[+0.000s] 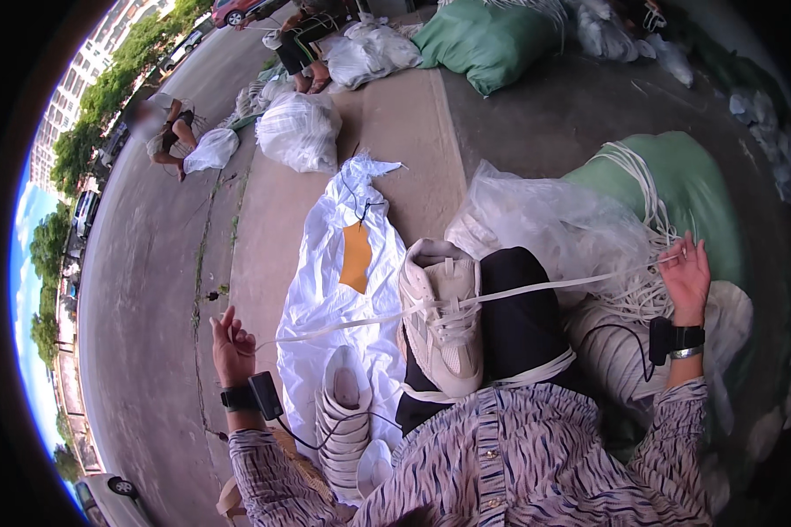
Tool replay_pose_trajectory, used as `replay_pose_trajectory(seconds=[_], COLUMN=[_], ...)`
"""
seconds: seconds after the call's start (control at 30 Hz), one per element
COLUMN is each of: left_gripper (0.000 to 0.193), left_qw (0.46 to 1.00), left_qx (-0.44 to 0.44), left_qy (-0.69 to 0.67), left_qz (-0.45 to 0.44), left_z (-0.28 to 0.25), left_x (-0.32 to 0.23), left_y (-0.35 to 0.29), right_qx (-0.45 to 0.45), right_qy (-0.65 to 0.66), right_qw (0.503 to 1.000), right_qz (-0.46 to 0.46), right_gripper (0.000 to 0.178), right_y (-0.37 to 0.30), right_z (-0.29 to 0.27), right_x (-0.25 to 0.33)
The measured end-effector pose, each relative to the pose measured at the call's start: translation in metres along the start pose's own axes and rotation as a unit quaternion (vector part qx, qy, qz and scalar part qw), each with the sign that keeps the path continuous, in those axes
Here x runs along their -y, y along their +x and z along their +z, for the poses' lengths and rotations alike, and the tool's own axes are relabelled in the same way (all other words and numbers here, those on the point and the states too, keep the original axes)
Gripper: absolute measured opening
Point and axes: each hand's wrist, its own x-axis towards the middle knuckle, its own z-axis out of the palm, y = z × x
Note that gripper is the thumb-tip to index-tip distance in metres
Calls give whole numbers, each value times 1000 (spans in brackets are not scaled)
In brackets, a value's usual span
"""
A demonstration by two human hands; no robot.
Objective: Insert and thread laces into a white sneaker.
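Observation:
A long off-white shoelace (536, 287) is stretched taut across my lap, passing over a beige sneaker (444, 342). My left hand (234, 345) is closed on one end of it, out to the left. Off to the right, my right hand (684, 274) pinches the lace near its other end, with some fingers raised. The sneaker rests on my black-clad thigh (523, 316), toe toward me, and laces cross its tongue. Beside my right hand hangs a bundle of white laces (646, 294) by a clear plastic bag (545, 220).
A white plastic sheet (303, 299) with an orange piece (355, 256) lies ahead on the ground. Nested pale shoes (337, 439) stand to my left, more shoes (620, 351) to my right. Green sacks (699, 189) and white bags (299, 132) lie around. Two people sit farther off.

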Motion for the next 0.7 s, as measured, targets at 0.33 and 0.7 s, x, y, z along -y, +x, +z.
replay_pose_trajectory(seconds=[0.33, 0.7], left_gripper=[30, 27], left_qw=[469, 545], left_qx=[418, 431], left_qy=[597, 490], left_qz=[498, 527], left_z=[172, 198], left_x=[103, 128], left_y=[-96, -85], right_qx=[276, 363], right_qy=[-566, -683], right_qw=[774, 634], right_qz=[69, -7], right_gripper=[21, 15], right_y=[-29, -20], right_z=[151, 161], right_x=[-162, -199])
